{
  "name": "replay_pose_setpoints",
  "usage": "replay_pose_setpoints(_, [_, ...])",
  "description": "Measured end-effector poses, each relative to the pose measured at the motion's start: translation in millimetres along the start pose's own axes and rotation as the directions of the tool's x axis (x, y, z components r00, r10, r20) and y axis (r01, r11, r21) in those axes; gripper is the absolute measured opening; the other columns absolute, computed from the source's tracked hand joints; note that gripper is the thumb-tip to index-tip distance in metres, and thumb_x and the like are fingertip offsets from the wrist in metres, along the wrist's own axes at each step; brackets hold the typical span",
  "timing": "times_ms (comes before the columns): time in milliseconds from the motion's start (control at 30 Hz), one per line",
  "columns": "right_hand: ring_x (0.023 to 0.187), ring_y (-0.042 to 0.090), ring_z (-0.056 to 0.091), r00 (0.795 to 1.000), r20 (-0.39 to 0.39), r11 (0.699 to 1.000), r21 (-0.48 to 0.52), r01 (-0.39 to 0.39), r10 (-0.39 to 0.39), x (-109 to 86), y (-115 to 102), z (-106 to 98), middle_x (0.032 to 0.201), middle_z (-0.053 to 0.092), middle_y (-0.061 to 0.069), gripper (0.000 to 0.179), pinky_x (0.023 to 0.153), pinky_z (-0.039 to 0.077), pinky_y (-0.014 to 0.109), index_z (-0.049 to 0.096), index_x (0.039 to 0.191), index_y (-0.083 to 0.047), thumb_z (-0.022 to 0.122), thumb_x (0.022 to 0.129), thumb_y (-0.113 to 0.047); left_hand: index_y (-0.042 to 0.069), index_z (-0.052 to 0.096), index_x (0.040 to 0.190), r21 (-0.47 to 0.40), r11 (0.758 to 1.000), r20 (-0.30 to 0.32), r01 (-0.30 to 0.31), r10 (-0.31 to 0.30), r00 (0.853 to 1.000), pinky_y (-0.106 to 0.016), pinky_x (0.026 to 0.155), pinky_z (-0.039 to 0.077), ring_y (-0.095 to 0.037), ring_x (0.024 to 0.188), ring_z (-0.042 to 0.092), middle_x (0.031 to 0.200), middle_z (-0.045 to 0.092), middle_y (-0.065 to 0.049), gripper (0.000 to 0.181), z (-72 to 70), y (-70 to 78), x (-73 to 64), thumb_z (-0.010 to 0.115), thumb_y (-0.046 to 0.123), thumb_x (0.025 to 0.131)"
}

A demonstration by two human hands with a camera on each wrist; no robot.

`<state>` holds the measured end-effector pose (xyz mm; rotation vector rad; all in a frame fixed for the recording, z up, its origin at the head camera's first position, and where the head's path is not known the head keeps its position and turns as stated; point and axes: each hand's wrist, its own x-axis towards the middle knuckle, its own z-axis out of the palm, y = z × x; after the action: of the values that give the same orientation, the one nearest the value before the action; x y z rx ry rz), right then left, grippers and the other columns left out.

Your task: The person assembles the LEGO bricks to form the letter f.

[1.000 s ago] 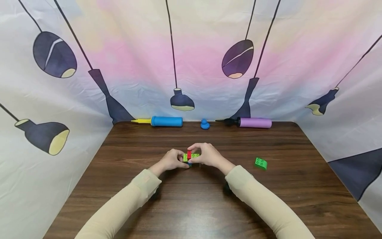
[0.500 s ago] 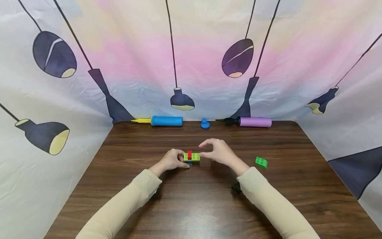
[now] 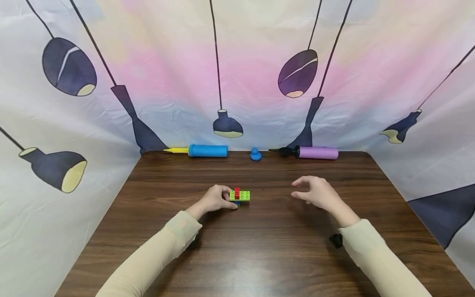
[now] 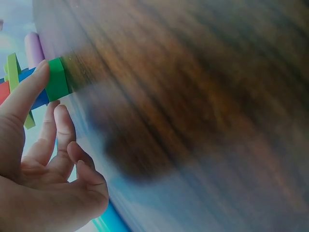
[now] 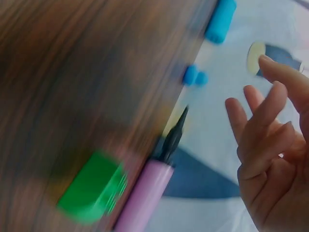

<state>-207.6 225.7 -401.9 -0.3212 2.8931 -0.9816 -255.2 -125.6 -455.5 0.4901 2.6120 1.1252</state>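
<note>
Head view, left to right: your left hand (image 3: pixel 215 199) is gripping the left end of a small brick stack (image 3: pixel 239 195), fingers curled round it, steadying it on the wooden table (image 3: pixel 259 255). The stack is sitting near the table's middle, a lime plate with a red brick (image 3: pixel 236 192) on top and a blue piece beneath. Your right hand (image 3: pixel 315 193) is hovering well to the right of the stack, fingers loosely spread and holding nothing. The loose green brick (image 5: pixel 92 186) is not showing in this view; your right hand is apparently covering it.

Along the far edge, a blue pump (image 3: pixel 203 151), a small blue stopper (image 3: pixel 255 155) and a purple pump (image 3: pixel 313 152) are lying against the printed backdrop.

Judging from this, you are between placements, with one hand anchoring the build and the other going for the next piece. The next move is calling for a pinch on the loose brick, then lining its studs up over the stack.

The right wrist view, though blurred, is showing that green brick lying on the table near your open fingers (image 5: pixel 263 113), with the purple pump beside it in the frame. The left wrist view is showing your fingertips (image 4: pixel 34 82) pressing on the green edge of the stack, a contact too small to read from the head camera
</note>
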Motion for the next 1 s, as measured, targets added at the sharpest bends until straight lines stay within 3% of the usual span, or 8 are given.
replay_pose_setpoints(133, [0.061,0.018,0.063,0.998,0.007,0.996,-0.058,-0.065,0.065,-13.9,24,-13,0.119,0.061,0.017,0.045,0.058,0.048,0.036,0.063,0.123,-0.011,0.073,0.086,-0.035,0.005,0.068,0.094,-0.007,1.000,0.000,-0.003,0.003,1.000,-0.027,0.062,0.040,-0.012,0.065,0.048,0.072,0.057,0.001,0.032,-1.0,2.0,0.2,0.087,0.018,0.072])
replay_pose_setpoints(300, [0.065,0.018,0.063,0.991,0.037,0.992,-0.035,-0.124,0.125,-27.4,50,-20,0.122,0.058,0.022,0.052,0.061,0.047,0.039,0.059,0.127,-0.004,0.072,0.087,-0.035,0.004,0.068,0.095,-0.009,1.000,0.004,-0.013,0.013,1.000,-0.027,0.062,0.041,-0.012,0.066,0.049,0.073,0.058,0.001,0.032,-1.8,2.8,-0.7,0.086,0.017,0.073])
replay_pose_setpoints(500, [0.062,0.018,0.059,0.981,0.040,0.980,-0.071,-0.187,0.190,-36.0,72,-25,0.088,0.064,0.012,0.064,0.057,0.043,0.037,0.053,0.131,0.000,0.075,0.084,-0.038,0.006,0.069,0.093,-0.008,1.000,0.009,-0.018,0.018,1.000,-0.027,0.062,0.042,-0.013,0.066,0.050,0.073,0.059,0.001,0.029,-1.1,0.9,-1.4,0.086,0.018,0.073])
replay_pose_setpoints(567, [0.063,0.017,0.059,0.978,0.049,0.977,-0.075,-0.199,0.203,-37.6,77,-26,0.092,0.064,0.015,0.069,0.057,0.043,0.037,0.052,0.132,0.001,0.076,0.082,-0.039,0.006,0.069,0.092,-0.004,1.000,0.008,-0.019,0.019,1.000,-0.027,0.061,0.041,-0.013,0.065,0.049,0.073,0.059,0.001,0.028,-1.2,0.0,-0.7,0.086,0.018,0.073])
replay_pose_setpoints(733, [0.066,0.016,0.060,0.976,0.062,0.976,-0.065,-0.207,0.211,-38.3,85,-26,0.125,0.052,0.028,0.073,0.060,0.047,0.037,0.051,0.132,0.004,0.079,0.080,-0.038,0.006,0.069,0.090,0.002,1.000,0.003,-0.011,0.011,1.000,-0.027,0.059,0.039,-0.013,0.063,0.047,0.071,0.058,0.001,0.027,-3.0,-0.5,0.6,0.086,0.018,0.073])
replay_pose_setpoints(1000, [0.066,0.016,0.059,0.969,0.067,0.970,-0.066,-0.235,0.239,-35.4,89,-21,0.112,0.061,0.022,0.060,0.058,0.047,0.035,0.057,0.125,0.005,0.079,0.081,-0.029,0.007,0.070,0.091,-0.017,1.000,0.017,-0.007,0.007,1.000,-0.027,0.059,0.039,-0.013,0.064,0.047,0.071,0.059,0.001,0.026,-3.5,-2.2,-0.3,0.086,0.019,0.073])
